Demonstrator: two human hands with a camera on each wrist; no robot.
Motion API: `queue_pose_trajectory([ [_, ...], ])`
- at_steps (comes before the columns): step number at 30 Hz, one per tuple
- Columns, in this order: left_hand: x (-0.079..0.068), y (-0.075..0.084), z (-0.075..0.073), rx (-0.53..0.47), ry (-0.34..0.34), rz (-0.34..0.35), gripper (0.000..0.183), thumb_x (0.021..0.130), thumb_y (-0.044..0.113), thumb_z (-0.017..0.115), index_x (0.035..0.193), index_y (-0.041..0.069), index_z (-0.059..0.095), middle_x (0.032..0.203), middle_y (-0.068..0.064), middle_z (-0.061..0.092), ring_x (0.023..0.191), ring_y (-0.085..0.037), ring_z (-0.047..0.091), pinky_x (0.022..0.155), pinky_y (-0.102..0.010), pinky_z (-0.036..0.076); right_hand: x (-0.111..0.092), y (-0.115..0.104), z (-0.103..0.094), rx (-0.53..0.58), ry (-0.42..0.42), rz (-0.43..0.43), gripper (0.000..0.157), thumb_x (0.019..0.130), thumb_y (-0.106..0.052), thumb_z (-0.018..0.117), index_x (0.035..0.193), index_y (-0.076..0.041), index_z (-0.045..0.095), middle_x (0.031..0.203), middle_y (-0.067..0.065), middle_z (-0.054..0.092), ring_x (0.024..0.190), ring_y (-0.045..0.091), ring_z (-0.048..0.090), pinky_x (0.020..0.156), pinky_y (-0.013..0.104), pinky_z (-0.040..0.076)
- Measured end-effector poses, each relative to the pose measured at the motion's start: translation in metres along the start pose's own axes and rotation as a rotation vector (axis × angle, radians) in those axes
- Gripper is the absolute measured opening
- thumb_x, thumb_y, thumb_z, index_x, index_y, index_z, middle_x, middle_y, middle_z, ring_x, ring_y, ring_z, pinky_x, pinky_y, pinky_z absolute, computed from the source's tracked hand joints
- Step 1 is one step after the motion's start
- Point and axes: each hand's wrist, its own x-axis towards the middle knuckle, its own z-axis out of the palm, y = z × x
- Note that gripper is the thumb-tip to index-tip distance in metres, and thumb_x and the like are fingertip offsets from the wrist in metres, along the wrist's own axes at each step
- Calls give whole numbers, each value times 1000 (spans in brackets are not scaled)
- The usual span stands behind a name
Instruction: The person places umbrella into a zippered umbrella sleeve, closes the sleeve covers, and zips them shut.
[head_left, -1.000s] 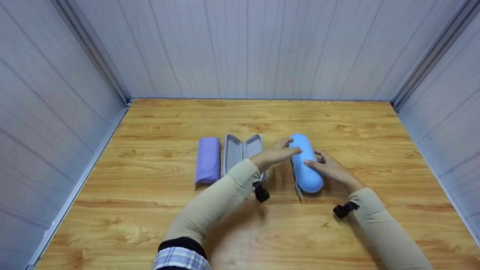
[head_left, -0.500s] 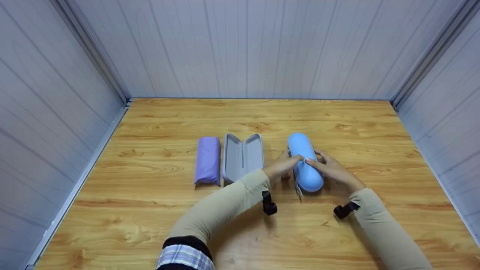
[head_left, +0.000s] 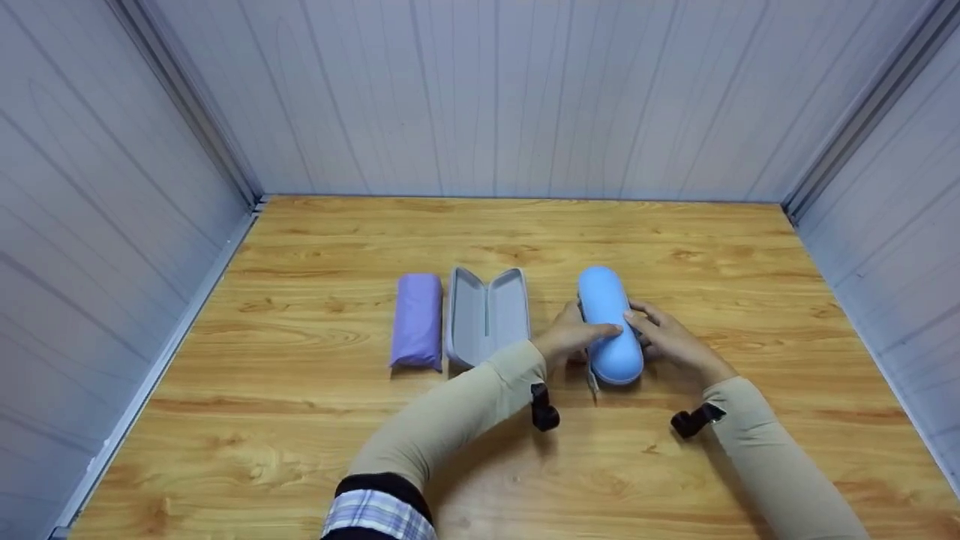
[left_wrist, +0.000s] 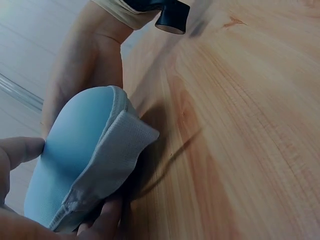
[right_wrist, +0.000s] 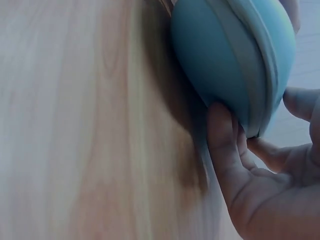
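In came the left hand (head_left: 571, 334), thumb on top, fingers beneath, while the right hand (head_left: 675, 346) gripped the opposite side: both clamped on the light-blue, rounded, smooth-shelled case (head_left: 602, 292), right of centre on the wood-grain worktop (head_left: 322, 255). Securing the hold looked like the step; next seemed to call for even pressure. The open grey hinged case (head_left: 511, 309) lay mid-frame. A second earlier, the left fingers were spread, not yet wrapped.

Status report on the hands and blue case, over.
Left hand grips the blue case. Right hand holds its opposite side. Open grey case to the left; no obstruction seen.
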Motion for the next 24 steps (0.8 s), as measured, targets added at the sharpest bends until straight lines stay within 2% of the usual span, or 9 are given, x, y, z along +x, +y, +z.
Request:
queue_pose_trajectory([
  [6,2,-1,3,-8,13,-6,91,86,17,80,158,10,24,140,-15,46,122,-34,53,98,-52,48,4,-4,-5,-39,12,27,74,107,-43,44,157,3,15,130,31,53,101,24,63,85,37,55],
  [12,4,0,5,7,27,10,89,86,15,80,156,9,26,137,-15,49,122,-33,54,99,-51,48,20,-14,-17,-61,54,52,74,106,-45,44,156,5,21,143,32,43,120,36,54,101,43,48],
  [16,3,1,6,10,48,-5,91,85,16,82,157,9,26,136,-15,49,122,-33,54,99,-50,48,37,-22,-28,-36,31,64,70,108,-41,39,153,10,23,147,33,38,131,43,45,109,49,39],
  [20,3,1,5,4,48,-10,96,84,16,82,158,8,22,139,-17,48,123,-34,53,100,-50,47,55,-28,-36,-12,-9,94,64,109,-37,36,150,12,29,146,32,40,133,42,43,111,49,36],
  [24,3,1,4,-8,37,-10,97,84,16,82,159,9,20,140,-17,47,122,-35,53,99,-51,48,69,-35,-40,-86,-60,119,64,109,-40,34,150,9,34,144,29,45,129,36,47,110,49,37],
])
